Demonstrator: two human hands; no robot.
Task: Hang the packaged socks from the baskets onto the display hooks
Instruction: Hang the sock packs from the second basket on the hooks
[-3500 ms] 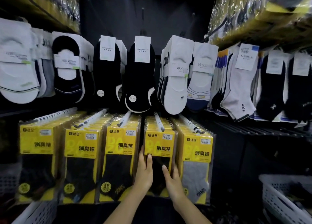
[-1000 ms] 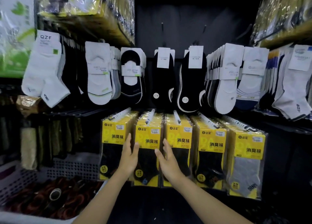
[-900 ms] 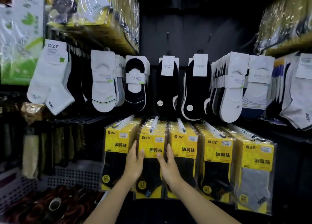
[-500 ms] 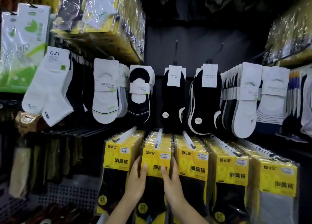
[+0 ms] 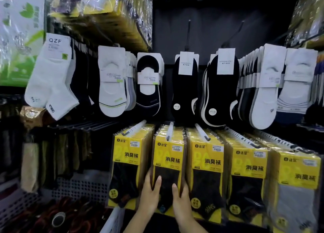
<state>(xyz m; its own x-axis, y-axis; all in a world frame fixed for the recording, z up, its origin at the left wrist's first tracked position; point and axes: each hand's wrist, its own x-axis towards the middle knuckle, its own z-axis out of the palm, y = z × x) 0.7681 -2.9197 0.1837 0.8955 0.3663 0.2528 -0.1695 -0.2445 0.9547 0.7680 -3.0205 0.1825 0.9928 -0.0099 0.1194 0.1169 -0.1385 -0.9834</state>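
Note:
Five rows of yellow-and-black packaged socks hang on white display hooks along the lower rail. My hands are on the second row from the left (image 5: pixel 168 160), which hangs from its hook (image 5: pixel 169 131). My left hand (image 5: pixel 149 194) lies flat along the row's left edge, with the thumb on the front pack. My right hand (image 5: pixel 180 197) lies flat along its right edge, thumb also on the front. Both sets of fingers look straight and press the packs between them. Neither hand carries a loose pack.
Neighbouring yellow rows hang at the left (image 5: pixel 125 155) and right (image 5: pixel 207 162). White and black no-show socks (image 5: pixel 185 92) hang on the rail above. A white basket rim (image 5: pixel 112 220) and a grey perforated basket (image 5: pixel 82 187) with dark goods stand at the lower left.
Both hands have slid down the second row, from its yellow header to the dark lower half. The view has drawn closer to the rack.

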